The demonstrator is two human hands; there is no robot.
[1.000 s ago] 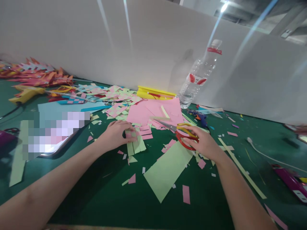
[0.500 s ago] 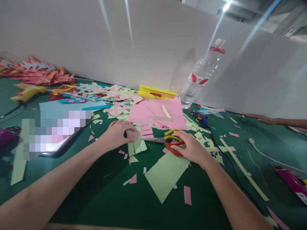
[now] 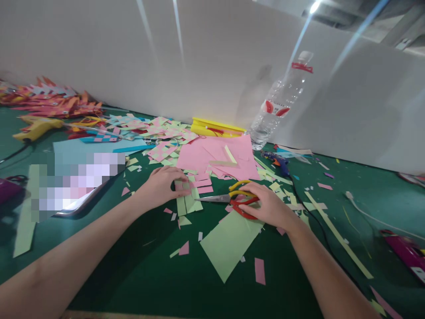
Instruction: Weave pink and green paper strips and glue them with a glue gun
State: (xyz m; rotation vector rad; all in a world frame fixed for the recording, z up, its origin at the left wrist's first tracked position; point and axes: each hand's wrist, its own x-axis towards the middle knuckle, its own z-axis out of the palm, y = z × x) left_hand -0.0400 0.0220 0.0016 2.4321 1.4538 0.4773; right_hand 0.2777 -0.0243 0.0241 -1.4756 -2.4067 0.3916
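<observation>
My left hand (image 3: 162, 187) pinches the edge of a small woven piece of paper strips (image 3: 190, 203), green with some pink, flat on the table. In my right hand (image 3: 269, 204) are scissors (image 3: 217, 199) with yellow and red handles. Their blades look closed, and the tip lies at the right edge of the woven piece. Below the scissors lies a light green sheet of paper (image 3: 229, 250), its upper part under my right hand. Pink strips (image 3: 203, 182) sit just behind the woven piece.
Pink sheets (image 3: 195, 153) and a heap of woven paper pieces (image 3: 161, 128) lie behind my hands. A plastic bottle (image 3: 277, 106) stands by the wall, near a blue glue gun (image 3: 280, 164). A yellow glue gun (image 3: 40, 127) lies far left. Scraps surround my hands.
My right hand has drawn the scissors slightly right and down, so the tip has slid back along the woven piece. My left hand stays still. Another person's hand at the right has left the view.
</observation>
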